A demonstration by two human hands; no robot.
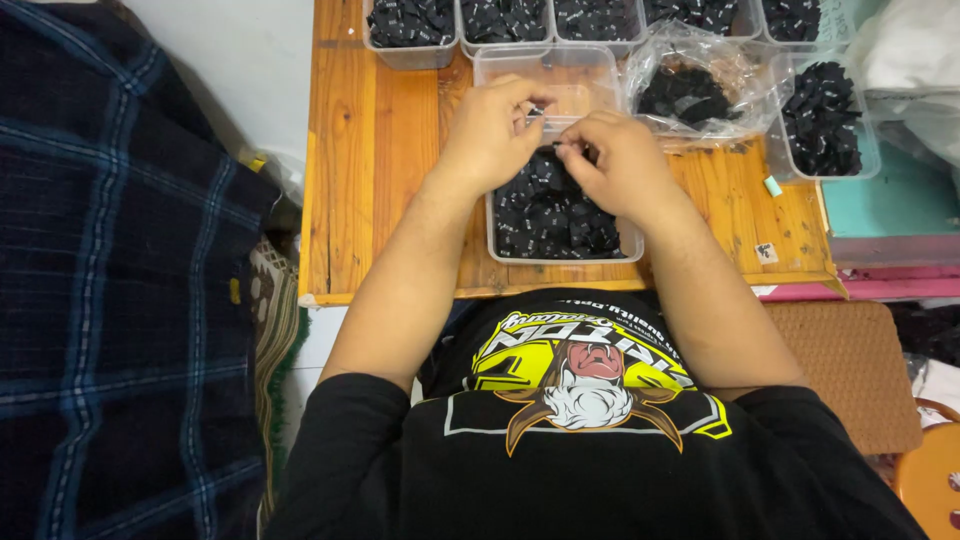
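Note:
My left hand [492,130] and my right hand [620,160] meet over a clear plastic tub [560,256] filled with small black fabric labels [555,215]. Each hand pinches a black label between thumb and fingers, the fingertips almost touching each other. Just behind the hands stands an empty clear tub [590,70]. All of this rests on a low orange wooden table [375,150].
Several tubs of black labels [410,22] line the table's far edge. A crumpled clear bag with labels [690,92] and another full tub [822,125] sit at the right. A dark plaid cloth [110,280] lies left, an orange stool [935,475] at the lower right.

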